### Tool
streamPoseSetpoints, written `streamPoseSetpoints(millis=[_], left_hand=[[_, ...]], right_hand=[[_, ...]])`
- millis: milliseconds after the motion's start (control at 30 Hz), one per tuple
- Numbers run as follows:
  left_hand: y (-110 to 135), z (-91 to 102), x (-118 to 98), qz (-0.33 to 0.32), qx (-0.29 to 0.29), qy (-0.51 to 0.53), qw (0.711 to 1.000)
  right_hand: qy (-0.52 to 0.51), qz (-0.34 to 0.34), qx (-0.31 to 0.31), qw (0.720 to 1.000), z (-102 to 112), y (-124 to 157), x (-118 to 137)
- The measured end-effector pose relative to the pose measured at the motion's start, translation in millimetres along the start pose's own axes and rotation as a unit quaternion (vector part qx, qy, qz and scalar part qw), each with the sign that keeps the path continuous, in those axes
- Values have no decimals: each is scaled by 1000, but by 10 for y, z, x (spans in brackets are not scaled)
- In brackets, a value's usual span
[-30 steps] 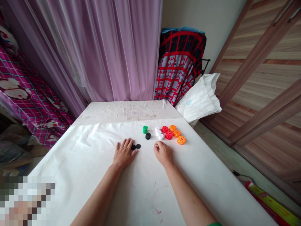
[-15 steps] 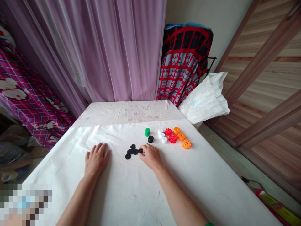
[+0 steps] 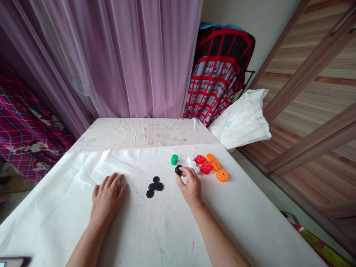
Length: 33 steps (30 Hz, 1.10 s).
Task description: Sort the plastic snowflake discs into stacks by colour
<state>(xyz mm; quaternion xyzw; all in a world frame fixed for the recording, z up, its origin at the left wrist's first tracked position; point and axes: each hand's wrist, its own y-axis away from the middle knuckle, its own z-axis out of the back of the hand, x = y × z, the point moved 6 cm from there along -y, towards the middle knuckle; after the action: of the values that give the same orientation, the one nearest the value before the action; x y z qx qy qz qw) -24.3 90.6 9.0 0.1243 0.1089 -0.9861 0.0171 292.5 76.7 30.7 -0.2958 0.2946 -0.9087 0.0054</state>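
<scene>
My left hand (image 3: pixel 108 198) lies flat and open on the white table cover (image 3: pixel 155 230), holding nothing. My right hand (image 3: pixel 189 184) reaches to a small black stack of toothed discs (image 3: pixel 178 169) and pinches it with thumb and fingers. Between my hands, several loose black discs (image 3: pixel 154 186) lie joined flat on the cover. A green stack (image 3: pixel 174 160) stands just behind the black one. To its right sit white discs (image 3: pixel 191 161), red discs (image 3: pixel 203 164) and orange discs (image 3: pixel 217 168).
A purple curtain (image 3: pixel 133 59) hangs behind the table. A red and black patterned cloth (image 3: pixel 219 74) drapes over a rack at the back right, with a white plastic bag (image 3: pixel 241 120) beside the table edge. Wooden panelling (image 3: pixel 319 92) fills the right; a pink patterned bed (image 3: pixel 25 129) is left.
My left hand slid left off the loose black discs and now rests flat. My right hand moved from the loose discs back to the black stack and closed on it.
</scene>
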Motion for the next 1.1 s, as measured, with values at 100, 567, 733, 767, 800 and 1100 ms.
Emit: streamPoseSetpoints(millis=[100,567,733,767,800,1100], left_hand=[[-2,-14,4,1,2,5,1000],[0,-1,4,0,8,-3,1000],[0,-7,7,1,10,-5,1000],[0,-4,5,1,9,-5,1000],[0,-1,2,1,9,-5,1000],[7,58,-59,3,21,-17,1000]], right_hand=[[33,-41,-20,998,47,-172,-166],[78,-22,42,996,-67,-197,-151],[93,-7,38,995,-65,-181,-156],[97,-1,34,995,-60,-170,-146],[99,9,26,995,-52,-158,-130],[89,71,-76,991,-46,-107,-54]])
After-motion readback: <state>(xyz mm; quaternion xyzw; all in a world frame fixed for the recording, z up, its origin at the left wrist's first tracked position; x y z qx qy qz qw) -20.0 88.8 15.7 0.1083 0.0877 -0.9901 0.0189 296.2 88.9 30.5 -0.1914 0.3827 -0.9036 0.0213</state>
